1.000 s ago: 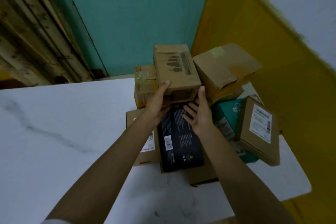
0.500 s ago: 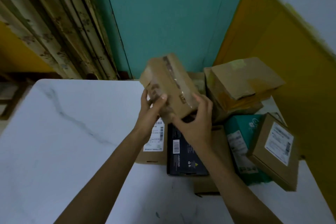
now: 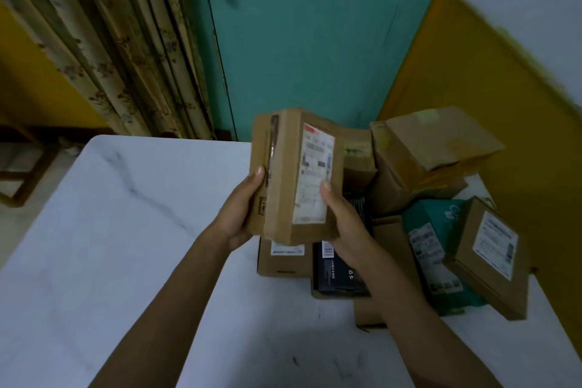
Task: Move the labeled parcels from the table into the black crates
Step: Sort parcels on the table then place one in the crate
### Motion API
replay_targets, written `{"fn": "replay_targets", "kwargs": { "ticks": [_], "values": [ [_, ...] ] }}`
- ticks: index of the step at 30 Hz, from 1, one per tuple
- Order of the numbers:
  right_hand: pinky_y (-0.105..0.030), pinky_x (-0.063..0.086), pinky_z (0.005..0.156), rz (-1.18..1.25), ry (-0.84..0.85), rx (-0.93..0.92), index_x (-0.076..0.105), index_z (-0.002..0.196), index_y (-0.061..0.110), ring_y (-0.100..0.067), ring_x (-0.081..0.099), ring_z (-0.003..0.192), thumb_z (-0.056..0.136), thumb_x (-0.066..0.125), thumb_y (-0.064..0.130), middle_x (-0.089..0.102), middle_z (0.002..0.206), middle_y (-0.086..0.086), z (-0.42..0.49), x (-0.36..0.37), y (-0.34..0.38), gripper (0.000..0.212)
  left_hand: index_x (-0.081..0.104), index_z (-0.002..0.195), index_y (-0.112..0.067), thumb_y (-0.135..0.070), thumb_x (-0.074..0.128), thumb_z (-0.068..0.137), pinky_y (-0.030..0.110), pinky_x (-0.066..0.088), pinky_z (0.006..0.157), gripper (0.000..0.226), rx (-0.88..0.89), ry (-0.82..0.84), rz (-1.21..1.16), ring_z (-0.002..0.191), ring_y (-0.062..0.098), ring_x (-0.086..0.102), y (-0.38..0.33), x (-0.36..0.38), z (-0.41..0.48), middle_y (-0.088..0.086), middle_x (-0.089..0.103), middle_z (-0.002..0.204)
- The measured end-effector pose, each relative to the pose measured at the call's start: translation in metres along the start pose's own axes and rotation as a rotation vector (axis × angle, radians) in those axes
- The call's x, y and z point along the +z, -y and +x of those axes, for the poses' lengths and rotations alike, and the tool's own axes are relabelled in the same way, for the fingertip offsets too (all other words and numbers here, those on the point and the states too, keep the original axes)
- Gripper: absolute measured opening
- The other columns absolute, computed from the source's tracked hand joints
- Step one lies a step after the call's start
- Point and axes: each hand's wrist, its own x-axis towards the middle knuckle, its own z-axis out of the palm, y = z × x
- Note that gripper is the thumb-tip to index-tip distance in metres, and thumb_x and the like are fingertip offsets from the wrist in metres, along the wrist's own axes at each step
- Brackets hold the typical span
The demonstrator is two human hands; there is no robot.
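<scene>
I hold a brown cardboard parcel (image 3: 283,179) up above the white marble table (image 3: 126,246), its white shipping label turned toward me. My left hand (image 3: 241,211) grips its left side. My right hand (image 3: 341,217) grips its right side, thumb on the label. Below and to the right lies the pile of other parcels: a flat brown box with a label (image 3: 283,261), a black box (image 3: 337,274), a teal parcel (image 3: 434,249), a small labeled brown box (image 3: 491,255) leaning on it, and a large brown carton (image 3: 431,148) on top at the back. No black crate is in view.
A teal door (image 3: 315,41) stands behind the table, with a patterned curtain (image 3: 126,41) to its left and a yellow wall (image 3: 504,88) on the right. A wooden stool (image 3: 22,167) is off the table's left far corner.
The parcel has come off the pile and been turned in both hands so its label now faces me. The view has tilted up and shifted, showing more of the door.
</scene>
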Motion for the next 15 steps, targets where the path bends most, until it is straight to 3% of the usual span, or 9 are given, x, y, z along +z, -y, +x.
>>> {"fn": "replay_targets", "kwargs": {
  "ticks": [2, 6, 8, 11, 13, 15],
  "values": [
    [-0.047, 0.047, 0.099, 0.045, 0.048, 0.036, 0.051, 0.135, 0.023, -0.024, 0.06, 0.119, 0.076, 0.065, 0.044, 0.063, 0.129, -0.005, -0.002, -0.002, -0.004, 0.064, 0.058, 0.127, -0.021, -0.052, 0.048, 0.088, 0.034, 0.057, 0.079, 0.051, 0.045, 0.015, 0.075, 0.109, 0.025, 0.065, -0.002, 0.0, -0.002, 0.008, 0.067, 0.119],
    [-0.042, 0.054, 0.091, 0.033, -0.012, -0.005, 0.055, 0.13, 0.023, -0.02, 0.065, 0.111, 0.071, 0.072, 0.038, 0.068, 0.121, -0.002, -0.005, 0.005, -0.012, 0.063, 0.055, 0.13, -0.028, -0.048, 0.045, 0.091, 0.039, 0.057, 0.086, 0.045, 0.221, -0.178, 0.285, 0.103, 0.017, 0.068, -0.004, 0.004, -0.004, -0.005, 0.07, 0.114],
    [-0.041, 0.054, 0.09, 0.023, -0.064, -0.047, 0.056, 0.128, 0.025, -0.019, 0.067, 0.109, 0.068, 0.075, 0.038, 0.069, 0.12, 0.0, -0.006, 0.009, -0.013, 0.065, 0.05, 0.134, -0.033, -0.056, 0.046, 0.087, 0.036, 0.057, 0.087, 0.052, 0.269, -0.208, 0.354, 0.104, 0.01, 0.067, -0.006, 0.004, -0.005, -0.012, 0.067, 0.117],
    [-0.031, 0.057, 0.082, -0.054, -0.152, -0.117, 0.059, 0.119, 0.031, -0.012, 0.068, 0.102, 0.067, 0.075, 0.042, 0.07, 0.115, 0.003, -0.006, 0.013, -0.012, 0.055, 0.037, 0.137, -0.039, -0.071, 0.052, 0.077, 0.023, 0.056, 0.08, 0.07, 0.155, -0.051, 0.487, 0.105, 0.001, 0.064, -0.01, 0.005, -0.01, -0.022, 0.06, 0.121],
    [-0.022, 0.056, 0.074, -0.147, -0.177, -0.169, 0.058, 0.117, 0.032, -0.006, 0.069, 0.097, 0.075, 0.074, 0.036, 0.069, 0.113, 0.007, -0.006, 0.013, -0.011, 0.045, 0.037, 0.131, -0.042, -0.062, 0.064, 0.075, 0.019, 0.055, 0.071, 0.065, 0.074, -0.029, 0.523, 0.101, 0.001, 0.065, -0.009, 0.004, -0.011, -0.022, 0.06, 0.118],
    [-0.017, 0.055, 0.069, -0.212, -0.179, -0.206, 0.055, 0.121, 0.031, -0.002, 0.068, 0.095, 0.081, 0.073, 0.029, 0.067, 0.112, 0.011, -0.006, 0.011, -0.01, 0.044, 0.045, 0.129, -0.036, -0.045, 0.066, 0.083, 0.019, 0.054, 0.069, 0.051, 0.058, -0.069, 0.491, 0.101, 0.008, 0.066, -0.006, 0.004, -0.012, -0.012, 0.063, 0.12]
  ]
}}
